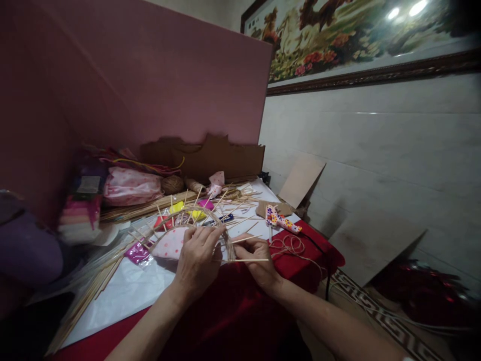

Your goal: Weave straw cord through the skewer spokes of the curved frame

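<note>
My left hand point(197, 258) is closed round the rim of a half-woven cane basket frame point(188, 220), whose thin upright sticks fan outward. Close beside it on the right, my right hand point(257, 260) pinches a thin cane strand point(250, 259) at the frame's edge. Both hands sit over the red cloth point(233, 311) at the table's near side. Inside the frame show pink dotted fabric point(171, 243) and yellow pieces point(188, 210).
A patterned glue gun point(280, 219) with a black cord lies right of the hands, with a coil of string point(291, 245). Cane bundles point(143, 208), a twine ball point(173, 184), felt stacks point(80, 210), a pink bag point(131, 185) and cardboard point(210, 158) crowd the back. White paper point(128, 288) covers the left.
</note>
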`<state>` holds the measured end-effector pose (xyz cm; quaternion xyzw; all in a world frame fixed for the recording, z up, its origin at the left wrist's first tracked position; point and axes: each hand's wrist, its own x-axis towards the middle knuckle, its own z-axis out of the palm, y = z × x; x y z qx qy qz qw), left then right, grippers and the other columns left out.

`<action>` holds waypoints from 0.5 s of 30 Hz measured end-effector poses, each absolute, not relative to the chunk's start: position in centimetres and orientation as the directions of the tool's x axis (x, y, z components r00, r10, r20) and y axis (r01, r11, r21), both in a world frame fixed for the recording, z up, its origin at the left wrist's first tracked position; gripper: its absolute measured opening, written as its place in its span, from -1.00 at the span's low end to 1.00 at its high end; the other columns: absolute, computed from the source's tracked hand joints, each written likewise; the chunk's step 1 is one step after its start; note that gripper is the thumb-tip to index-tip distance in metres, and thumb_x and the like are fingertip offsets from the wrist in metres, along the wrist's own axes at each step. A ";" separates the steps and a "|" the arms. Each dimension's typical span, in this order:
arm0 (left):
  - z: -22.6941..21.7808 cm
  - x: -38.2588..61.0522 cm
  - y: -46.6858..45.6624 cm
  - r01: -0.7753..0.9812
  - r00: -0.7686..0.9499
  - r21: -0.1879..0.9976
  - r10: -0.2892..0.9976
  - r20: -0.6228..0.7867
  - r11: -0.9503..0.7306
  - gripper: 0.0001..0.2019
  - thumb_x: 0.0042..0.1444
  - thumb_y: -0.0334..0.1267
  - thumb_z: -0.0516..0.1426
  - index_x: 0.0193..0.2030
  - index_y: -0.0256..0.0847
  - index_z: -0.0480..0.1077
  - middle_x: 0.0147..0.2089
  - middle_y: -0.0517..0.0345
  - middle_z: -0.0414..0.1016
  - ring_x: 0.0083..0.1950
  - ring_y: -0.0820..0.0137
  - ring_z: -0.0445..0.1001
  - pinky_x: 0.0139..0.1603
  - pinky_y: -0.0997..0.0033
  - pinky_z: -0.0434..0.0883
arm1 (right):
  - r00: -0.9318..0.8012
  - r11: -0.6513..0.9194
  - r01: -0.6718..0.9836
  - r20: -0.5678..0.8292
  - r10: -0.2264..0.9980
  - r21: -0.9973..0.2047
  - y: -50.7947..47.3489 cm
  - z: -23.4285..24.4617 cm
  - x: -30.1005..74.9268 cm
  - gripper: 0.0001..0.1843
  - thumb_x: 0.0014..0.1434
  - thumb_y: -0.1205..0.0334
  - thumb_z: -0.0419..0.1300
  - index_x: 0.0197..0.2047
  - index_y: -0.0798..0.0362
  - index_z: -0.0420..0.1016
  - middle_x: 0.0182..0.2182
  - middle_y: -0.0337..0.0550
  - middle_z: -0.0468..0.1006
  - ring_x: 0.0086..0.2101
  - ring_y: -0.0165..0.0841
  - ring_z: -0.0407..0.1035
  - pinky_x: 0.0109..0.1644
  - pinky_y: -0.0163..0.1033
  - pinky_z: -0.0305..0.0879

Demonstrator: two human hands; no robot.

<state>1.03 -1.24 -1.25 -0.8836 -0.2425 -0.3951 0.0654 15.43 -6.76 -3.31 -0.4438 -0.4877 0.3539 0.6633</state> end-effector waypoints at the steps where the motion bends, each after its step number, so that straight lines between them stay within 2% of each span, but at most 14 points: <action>1: -1.3 1.0 -1.2 0.471 0.566 0.085 0.375 0.735 -0.878 -0.58 -0.03 -0.55 0.04 0.03 -0.29 0.26 -0.21 -0.01 0.47 -0.17 0.22 0.39 -0.13 0.19 0.21 | 0.267 0.375 -0.026 0.355 0.896 -0.927 -6.9 -3.5 15.4 -0.92 -0.03 0.33 0.20 -0.44 0.08 0.55 -0.48 -0.22 0.50 -0.43 -0.43 0.33 -0.35 -0.36 0.24; 5: -1.2 1.0 -1.3 0.454 0.580 0.068 0.352 0.735 -0.888 -0.54 -0.04 -0.55 0.05 0.06 -0.30 0.24 -0.19 -0.02 0.46 -0.18 0.22 0.38 -0.15 0.19 0.21 | 0.258 0.402 -0.006 0.387 0.885 -0.916 -6.9 -4.0 15.4 -0.90 0.00 0.35 0.18 -0.42 0.07 0.55 -0.46 -0.22 0.51 -0.41 -0.43 0.35 -0.31 -0.35 0.27; 9: -1.1 0.8 -1.3 0.458 0.585 0.048 0.341 0.736 -0.888 -0.59 -0.01 -0.54 0.05 0.03 -0.26 0.28 -0.20 -0.01 0.46 -0.18 0.22 0.38 -0.16 0.19 0.21 | 0.239 0.421 -0.001 0.409 0.881 -0.907 -6.9 -4.0 15.4 -0.89 0.02 0.35 0.18 -0.39 0.08 0.55 -0.45 -0.21 0.51 -0.41 -0.42 0.36 -0.32 -0.35 0.29; 15: -1.5 0.9 -1.1 0.448 0.554 0.103 0.366 0.748 -0.888 -0.65 0.00 -0.55 0.05 -0.03 -0.28 0.26 -0.21 0.00 0.47 -0.16 0.22 0.38 -0.14 0.19 0.21 | 0.239 0.416 0.026 0.410 0.880 -0.909 -7.1 -4.2 15.6 -0.90 0.06 0.31 0.19 -0.36 0.06 0.55 -0.43 -0.22 0.53 -0.40 -0.43 0.38 -0.33 -0.37 0.29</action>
